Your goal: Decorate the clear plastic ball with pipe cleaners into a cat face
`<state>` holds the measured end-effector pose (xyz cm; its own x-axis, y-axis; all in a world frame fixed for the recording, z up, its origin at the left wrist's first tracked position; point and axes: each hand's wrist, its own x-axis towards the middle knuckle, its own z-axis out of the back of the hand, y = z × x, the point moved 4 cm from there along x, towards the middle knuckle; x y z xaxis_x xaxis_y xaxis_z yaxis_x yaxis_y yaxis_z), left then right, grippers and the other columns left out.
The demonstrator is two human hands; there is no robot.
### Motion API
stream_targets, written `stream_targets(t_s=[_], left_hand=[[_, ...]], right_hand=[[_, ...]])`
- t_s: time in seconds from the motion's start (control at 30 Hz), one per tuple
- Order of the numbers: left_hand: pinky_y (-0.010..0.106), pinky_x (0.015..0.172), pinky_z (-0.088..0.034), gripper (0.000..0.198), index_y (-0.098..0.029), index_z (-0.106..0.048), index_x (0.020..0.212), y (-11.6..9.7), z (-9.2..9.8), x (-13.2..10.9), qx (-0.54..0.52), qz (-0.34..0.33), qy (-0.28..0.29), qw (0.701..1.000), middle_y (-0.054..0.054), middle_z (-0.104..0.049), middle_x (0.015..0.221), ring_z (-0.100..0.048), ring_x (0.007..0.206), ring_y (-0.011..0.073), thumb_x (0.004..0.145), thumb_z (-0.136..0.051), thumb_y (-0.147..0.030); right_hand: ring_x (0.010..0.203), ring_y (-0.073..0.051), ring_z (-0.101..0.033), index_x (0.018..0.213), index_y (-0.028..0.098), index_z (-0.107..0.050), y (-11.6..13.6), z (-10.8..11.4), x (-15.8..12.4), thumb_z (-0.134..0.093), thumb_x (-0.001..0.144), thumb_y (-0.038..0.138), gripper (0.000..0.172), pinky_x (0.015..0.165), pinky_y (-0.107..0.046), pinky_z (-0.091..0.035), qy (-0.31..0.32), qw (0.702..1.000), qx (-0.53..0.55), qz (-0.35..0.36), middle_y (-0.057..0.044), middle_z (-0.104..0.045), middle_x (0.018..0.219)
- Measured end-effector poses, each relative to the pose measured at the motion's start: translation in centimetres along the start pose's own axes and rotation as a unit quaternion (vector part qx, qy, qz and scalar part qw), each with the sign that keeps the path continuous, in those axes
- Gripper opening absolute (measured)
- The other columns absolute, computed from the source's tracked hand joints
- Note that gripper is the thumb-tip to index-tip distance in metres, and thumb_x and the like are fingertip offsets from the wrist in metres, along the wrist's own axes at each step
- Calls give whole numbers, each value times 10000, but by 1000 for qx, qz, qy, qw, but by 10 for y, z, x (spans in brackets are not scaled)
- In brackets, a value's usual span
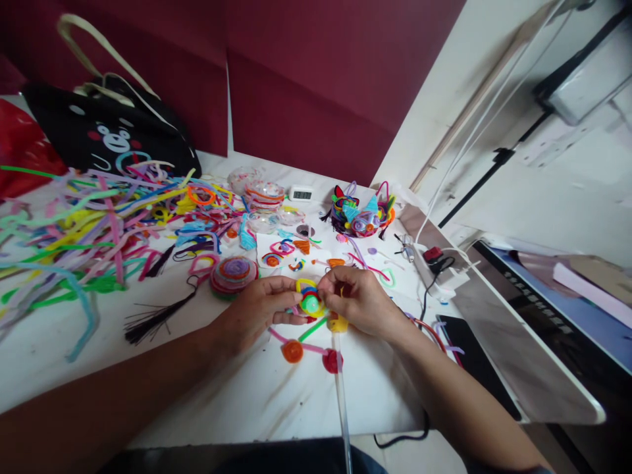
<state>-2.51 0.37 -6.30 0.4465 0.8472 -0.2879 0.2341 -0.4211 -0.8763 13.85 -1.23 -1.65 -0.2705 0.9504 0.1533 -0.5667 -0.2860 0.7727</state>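
Holding yel-rimmed piece (310,303); L hand (261,304), R hand (363,299): grip pinched on it; blk bag (148,125): contents hidden

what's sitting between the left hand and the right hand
In the head view, a yellow-rimmed piece with a green centre sits between left hand and right hand, fingers touching it.

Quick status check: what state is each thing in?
Left hand: fingers closed on coiled piece
Right hand: pinching coiled piece's edge
Coiled piece: held between both hands
Black bag: handle arching up
Digital clock: display showing digits
Power strip: apparently has a plug inserted
Black tassel: lying, strands spread
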Motion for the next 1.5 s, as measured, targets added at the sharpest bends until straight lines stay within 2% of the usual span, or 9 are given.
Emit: stream_targets(t_s=[0.2, 0.43, 0.53, 1.0, 1.17, 1.33, 1.5], left_hand=[[315, 661, -596, 108, -130, -699, 719, 0, 1, 0, 4, 2, -6, 1000, 44, -693, 756, -692, 701, 194, 666, -787, -165], [316, 695, -596, 189, -129, -699, 777, 5, 3, 2, -2, -8, 22, 1000, 29, -674, 786, -676, 706, 164, 653, -815, -213], [344, 727, -598, 181, -128, -702, 803, 4, 3, 1, -3, -10, 30, 1000, 46, -686, 825, -679, 753, 183, 674, -798, -211], [342, 719, -612, 191, -117, -684, 816, 3, 3, 2, 17, -9, 14, 1000, 34, -677, 828, -689, 760, 185, 678, -776, -213], [323, 692, -615, 188, -118, -691, 803, 3, 2, 2, 14, -11, 20, 1000, 36, -697, 813, -696, 739, 181, 669, -786, -212], [349, 708, -624, 195, -122, -723, 845, 5, 2, 3, -6, -18, 41, 999, 51, -717, 826, -701, 749, 189, 707, -770, -251], [357, 698, -631, 144, -127, -732, 840, 7, 1, 3, -17, -13, 43, 999, 69, -741, 826, -719, 739, 209, 720, -752, -203]], right_hand=[[552, -91, -547, 754, 160, -639, 2, -1, 1, -591, 753, 143, 51, 528, -193, -409, 4, 1000, -9, -6, 11, -622, 663], [532, -93, -546, 711, 160, -622, 6, 0, 7, -596, 768, 164, 62, 513, -196, -395, 0, 999, -43, -15, 5, -622, 634], [533, -95, -544, 712, 159, -627, 7, 1, 8, -589, 768, 161, 68, 518, -200, -394, 1, 998, -56, -17, -2, -631, 641], [537, -88, -542, 696, 156, -626, 8, 0, 11, -609, 754, 134, 64, 528, -197, -385, 4, 998, -62, -23, 11, -615, 630], [563, -86, -516, 783, 153, -630, 11, 2, 11, -598, 786, 146, 34, 544, -196, -385, 13, 999, -43, 27, 22, -592, 661], [641, -91, -519, 801, 141, -651, 21, 5, 13, -581, 749, 59, 120, 598, -204, -385, 45, 988, -111, 100, 3, -599, 755], [656, -99, -521, 791, 148, -621, 22, 4, 15, -595, 709, 67, 119, 602, -214, -377, 89, 983, -143, 66, 12, -593, 761]])
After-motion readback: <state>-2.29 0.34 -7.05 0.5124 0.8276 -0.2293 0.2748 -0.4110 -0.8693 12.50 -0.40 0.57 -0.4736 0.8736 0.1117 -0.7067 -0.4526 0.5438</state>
